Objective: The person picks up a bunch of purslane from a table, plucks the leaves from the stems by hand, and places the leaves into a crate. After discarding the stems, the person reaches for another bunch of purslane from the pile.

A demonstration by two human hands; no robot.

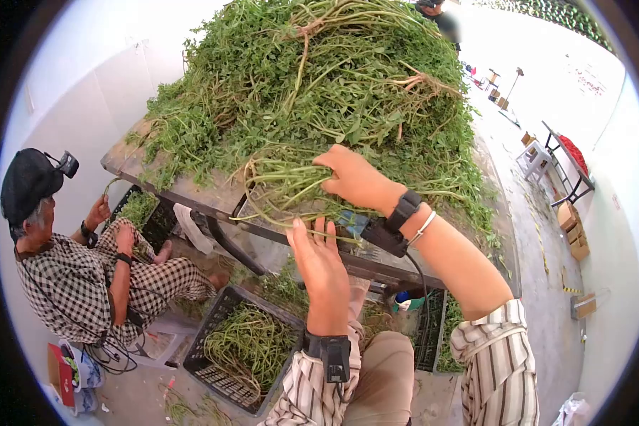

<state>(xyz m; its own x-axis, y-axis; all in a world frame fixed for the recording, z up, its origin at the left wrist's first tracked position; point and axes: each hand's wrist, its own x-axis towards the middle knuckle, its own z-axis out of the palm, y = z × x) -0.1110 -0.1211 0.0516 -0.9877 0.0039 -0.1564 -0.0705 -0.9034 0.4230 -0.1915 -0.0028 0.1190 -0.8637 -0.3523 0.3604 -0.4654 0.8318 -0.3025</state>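
My right hand [358,179] is closed around a bunch of leafy green stems [284,181] at the table's near edge, their pale roots pointing left. My left hand [318,273] is open below it, palm up and fingers extended, with the fingertips right at the loose stem ends hanging over the edge. Behind both hands rises a large heap of the same leafy plants [319,78], with several reddish roots on top. A blue-and-black device [369,231] with a cable lies under my right wrist.
Below left, a black crate [287,341] holds cut stems. Another crate [433,334] stands under the table [504,234] at right. A person [71,270] in checked clothes sits at left, holding a stem beside a further crate [160,216]. Boxes [574,231] line the right wall.
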